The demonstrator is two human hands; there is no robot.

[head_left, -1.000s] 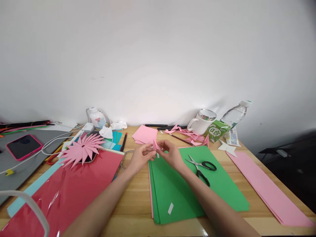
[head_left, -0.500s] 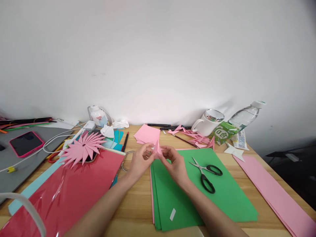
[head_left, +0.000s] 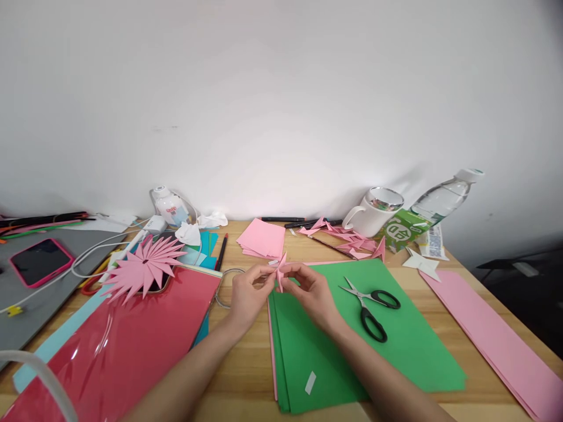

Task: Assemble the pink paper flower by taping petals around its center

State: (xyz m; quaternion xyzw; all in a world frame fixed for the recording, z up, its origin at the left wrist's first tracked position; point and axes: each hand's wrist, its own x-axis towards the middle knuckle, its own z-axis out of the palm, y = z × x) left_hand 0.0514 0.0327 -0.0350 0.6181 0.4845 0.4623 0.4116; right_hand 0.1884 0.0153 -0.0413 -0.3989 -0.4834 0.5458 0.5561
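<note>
Between my hands is a small folded pink paper piece, pointed at its top and bottom. My left hand pinches its left side, and my right hand pinches its right side. The fingertips cover part of the folds. Just behind lies a stack of pink paper squares. Under and beside my right hand spreads a stack of green paper, with black-handled scissors on it. Several folded pink pieces lie in a heap at the back right.
A pink pinwheel-shaped paper piece rests on a red folder at the left, near a phone. A white mug, a green box and a water bottle stand back right. Pink strips lie along the right edge.
The pink piece has been turned between my fingers, so its narrow side now faces me and a point shows below. Both hands still hold it; the view has shifted slightly.
</note>
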